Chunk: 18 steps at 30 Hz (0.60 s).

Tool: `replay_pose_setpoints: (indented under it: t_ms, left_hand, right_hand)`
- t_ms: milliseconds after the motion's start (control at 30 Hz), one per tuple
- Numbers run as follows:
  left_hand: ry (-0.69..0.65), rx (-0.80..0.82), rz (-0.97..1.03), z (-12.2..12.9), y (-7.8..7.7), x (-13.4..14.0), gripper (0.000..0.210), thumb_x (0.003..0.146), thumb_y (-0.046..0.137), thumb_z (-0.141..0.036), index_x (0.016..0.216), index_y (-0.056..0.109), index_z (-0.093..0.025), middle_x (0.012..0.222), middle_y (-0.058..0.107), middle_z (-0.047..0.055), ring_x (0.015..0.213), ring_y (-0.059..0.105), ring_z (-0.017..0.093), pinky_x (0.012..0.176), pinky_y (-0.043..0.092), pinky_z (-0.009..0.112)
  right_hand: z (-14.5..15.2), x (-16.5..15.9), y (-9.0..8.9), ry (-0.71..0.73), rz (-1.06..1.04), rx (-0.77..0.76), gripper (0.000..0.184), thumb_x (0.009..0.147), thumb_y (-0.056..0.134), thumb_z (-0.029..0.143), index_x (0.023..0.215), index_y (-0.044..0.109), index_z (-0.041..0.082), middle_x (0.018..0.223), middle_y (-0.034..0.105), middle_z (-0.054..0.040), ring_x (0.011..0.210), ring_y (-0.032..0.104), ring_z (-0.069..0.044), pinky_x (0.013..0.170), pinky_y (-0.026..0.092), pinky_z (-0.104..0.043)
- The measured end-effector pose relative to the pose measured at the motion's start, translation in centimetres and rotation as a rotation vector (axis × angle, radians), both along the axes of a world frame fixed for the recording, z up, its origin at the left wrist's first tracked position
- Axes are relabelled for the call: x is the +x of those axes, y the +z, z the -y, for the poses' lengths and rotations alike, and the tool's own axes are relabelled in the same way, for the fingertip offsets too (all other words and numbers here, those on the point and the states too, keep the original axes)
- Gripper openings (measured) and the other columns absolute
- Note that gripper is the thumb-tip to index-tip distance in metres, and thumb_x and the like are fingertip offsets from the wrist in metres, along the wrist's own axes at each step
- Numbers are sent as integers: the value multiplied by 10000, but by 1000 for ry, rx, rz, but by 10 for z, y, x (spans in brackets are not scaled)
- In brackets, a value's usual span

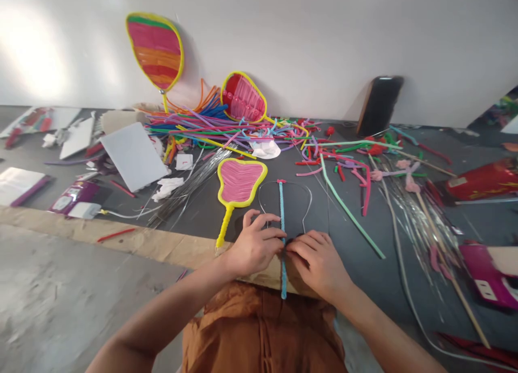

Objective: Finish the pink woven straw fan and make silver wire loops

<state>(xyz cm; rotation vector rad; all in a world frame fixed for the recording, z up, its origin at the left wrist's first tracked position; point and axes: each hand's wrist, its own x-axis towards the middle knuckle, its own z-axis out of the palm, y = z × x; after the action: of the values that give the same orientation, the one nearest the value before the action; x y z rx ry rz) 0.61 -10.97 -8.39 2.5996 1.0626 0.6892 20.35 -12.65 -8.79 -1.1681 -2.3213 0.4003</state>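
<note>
Pinching blue stick (282,205) in bent fingertips of left hand (253,242) and right hand (319,262), at near edge of dark table (374,286). Noting thin bent wire (311,197) bowing out on either side of stick. Seeing pink-and-yellow fan (242,181) lying just beyond left hand.

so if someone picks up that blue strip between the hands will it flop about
The blue strip looks slender, so it is probably light. It lies nearly straight, hinting that it may hold its shape rather than flop. Its top appears to meet the thin wire loop, which might come up with it.
</note>
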Motion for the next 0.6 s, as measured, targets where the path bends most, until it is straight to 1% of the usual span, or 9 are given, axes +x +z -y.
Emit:
replay_pose_setpoints:
  t_ms: [133, 233, 333, 433, 500, 600]
  left_hand:
    - [5, -5, -8, 1, 3, 0, 198, 825, 499, -139, 756, 659, -233, 1022, 695, -16, 1174, 432, 228, 981, 167, 465]
    - [21, -32, -54, 1, 12, -3, 174, 840, 509, -182, 823, 674, -238, 1062, 679, 11, 1193, 408, 249, 990, 167, 481]
    - [90, -48, -65, 6, 23, -10, 159, 842, 522, -209, 891, 672, -236, 1106, 655, 35, 1187, 398, 271, 970, 233, 478]
    - [218, -66, 18, 23, 29, -14, 169, 838, 502, -156, 885, 656, -208, 1054, 648, 57, 1082, 460, 243, 909, 343, 419]
    - [253, -166, 80, 40, 29, -12, 182, 844, 462, -123, 890, 630, -177, 964, 641, 70, 942, 515, 193, 834, 412, 341]
    - [213, -455, 97, 65, 25, -2, 163, 859, 438, -146, 853, 598, -176, 821, 631, 39, 766, 572, 139, 691, 449, 239]
  right_hand:
    - [-1, -1, 1, 24, 39, 18, 138, 862, 522, 178, 812, 646, 211, 771, 657, -23, 773, 503, -169, 728, 307, -330]
    - [-1, -2, 1, 31, 77, 31, 129, 856, 526, 171, 818, 643, 209, 773, 656, -27, 774, 501, -176, 717, 297, -336]
    - [-1, -2, 1, 36, 71, 18, 124, 856, 530, 170, 831, 644, 212, 787, 661, -29, 787, 504, -179, 712, 288, -340]
    - [0, -1, 0, 36, 53, 6, 116, 860, 532, 170, 834, 638, 210, 796, 661, -23, 797, 502, -176, 720, 287, -342]
    - [0, -1, 0, 37, 49, 13, 115, 866, 526, 179, 832, 632, 210, 794, 657, -17, 793, 495, -173, 727, 287, -342]
    - [0, -2, -1, 32, 75, 31, 140, 876, 507, 179, 811, 626, 213, 775, 647, -11, 783, 483, -169, 738, 282, -340]
